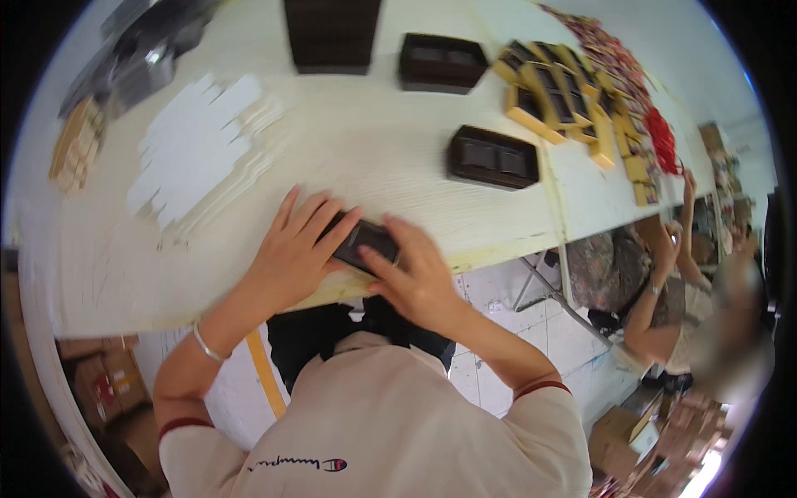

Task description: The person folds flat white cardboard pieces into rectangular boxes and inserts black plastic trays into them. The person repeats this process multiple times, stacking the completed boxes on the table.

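Observation:
A small black rectangular box [374, 238] lies near the front edge of the table, between my two hands. Reaching in from the left, my left hand [296, 251] has its outer fingers spread, while its index finger and thumb hold the box's left end. At the right end, my right hand [419, 278] grips the box, with the thumb across its top and the fingers behind it; motion blurs this hand a little. An open dark brown box with a black two-part insert [496, 158] stands to the right, and a similar dark box [442, 62] is farther back.
White slips [195, 149] are spread at the left, beside a tan stack [77, 145] and clear plastic pieces [149, 58]. A tall dark box [332, 33] stands at the back. Yellow-edged boxes [556, 91] and red cords [660, 137] fill the right, where another person works.

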